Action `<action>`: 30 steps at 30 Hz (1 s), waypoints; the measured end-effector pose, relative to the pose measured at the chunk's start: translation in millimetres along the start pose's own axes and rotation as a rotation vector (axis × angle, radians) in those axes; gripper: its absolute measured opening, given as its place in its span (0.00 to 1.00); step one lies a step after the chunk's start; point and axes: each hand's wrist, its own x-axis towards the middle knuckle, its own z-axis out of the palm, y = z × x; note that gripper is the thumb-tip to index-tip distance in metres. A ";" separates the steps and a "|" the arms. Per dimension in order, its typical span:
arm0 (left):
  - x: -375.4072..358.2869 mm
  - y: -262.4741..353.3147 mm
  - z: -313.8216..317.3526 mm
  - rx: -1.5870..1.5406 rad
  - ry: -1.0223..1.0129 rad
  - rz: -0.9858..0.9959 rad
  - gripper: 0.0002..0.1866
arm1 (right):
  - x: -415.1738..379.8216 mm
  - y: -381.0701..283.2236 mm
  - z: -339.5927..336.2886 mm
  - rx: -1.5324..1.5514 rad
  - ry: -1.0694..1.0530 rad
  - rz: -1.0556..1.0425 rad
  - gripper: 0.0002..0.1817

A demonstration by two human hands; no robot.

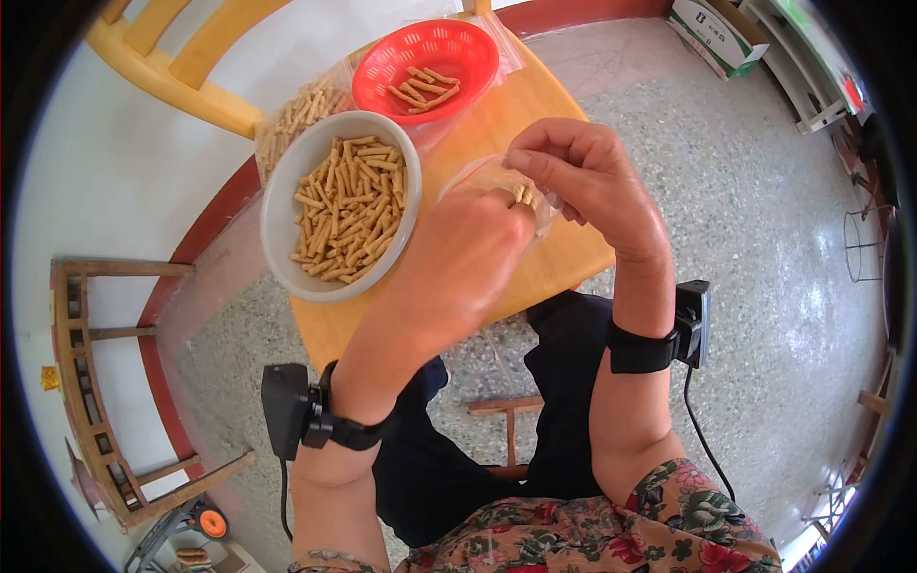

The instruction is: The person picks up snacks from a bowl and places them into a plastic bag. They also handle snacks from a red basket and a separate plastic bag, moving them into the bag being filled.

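A small clear plastic bag [467, 175] with a pinkish-red line along its top is at the front right of the wooden chair seat. My right hand [594, 181] pinches the bag's edge between thumb and forefinger. Low over the bag is my left hand [463, 258], back upward, with its fingers curled under and hidden. A few short tan snack sticks [523, 195] show just beyond its knuckles, between my hands; what the left fingers hold, I cannot tell. Beside my left hand, a white bowl [271, 224] contains many snack sticks [349, 210].
Behind the bowl, a red plastic basket [373, 59] has several sticks in it. A large clear bag of sticks [304, 113] lies at the seat's left edge. The chair seat [549, 95] bears all this. A wooden frame [91, 382] stands left, a carton [716, 38] far right.
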 end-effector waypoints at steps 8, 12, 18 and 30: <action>10.1 -13.4 4.0 0.084 -0.135 0.115 0.07 | -0.2 -0.1 -1.3 0.001 -0.021 0.011 0.06; 8.8 -10.8 -3.7 0.282 -0.247 0.071 0.07 | 1.0 4.1 -2.8 -0.013 -0.028 0.007 0.06; 2.7 -7.2 6.5 0.016 0.035 0.169 0.06 | 2.5 1.1 -0.6 -0.016 -0.035 0.015 0.06; -8.7 -0.9 1.1 0.232 0.002 0.114 0.06 | 4.4 -0.7 5.4 -0.015 0.017 0.098 0.05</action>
